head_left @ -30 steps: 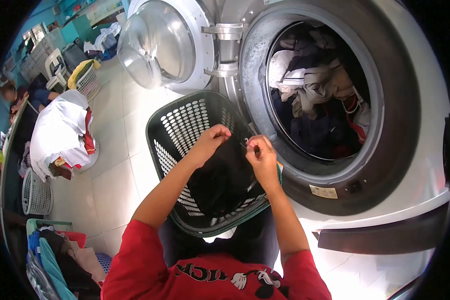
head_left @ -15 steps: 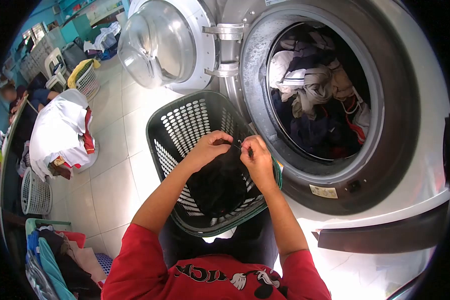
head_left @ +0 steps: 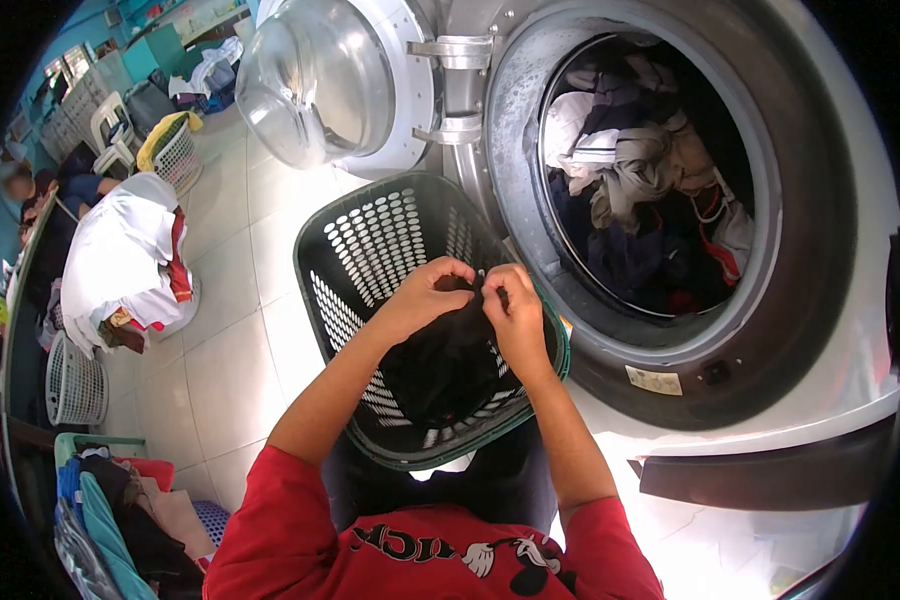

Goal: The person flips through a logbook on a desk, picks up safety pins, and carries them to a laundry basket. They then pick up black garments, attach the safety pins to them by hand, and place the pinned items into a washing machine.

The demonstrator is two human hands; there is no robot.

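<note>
A piece of black clothing (head_left: 442, 368) hangs from between my hands into a dark green laundry basket (head_left: 315, 290), which rests at my lap. My left hand (head_left: 425, 298) is closed in a pinch on the upper part of the black cloth. Close beside it, my right hand (head_left: 514, 312) pinches at the same spot, fingertips nearly meeting the left ones. A tiny pale, pin-like thing (head_left: 481, 274) shows between the fingertips; it is too small to name surely. Ahead on the right, the washing machine drum holds mixed clothes (head_left: 635, 170).
The machine's round glass door (head_left: 315, 90) stands open at upper left of the drum. White laundry (head_left: 120, 250) is heaped on the left, near a white basket (head_left: 75, 380). More clothes (head_left: 135, 520) fill a container at lower left. Another person (head_left: 35, 190) sits in the background.
My fingertips have closed in around the thin, pale pin-like thing, which showed more clearly between them before. The view has shifted slightly.
</note>
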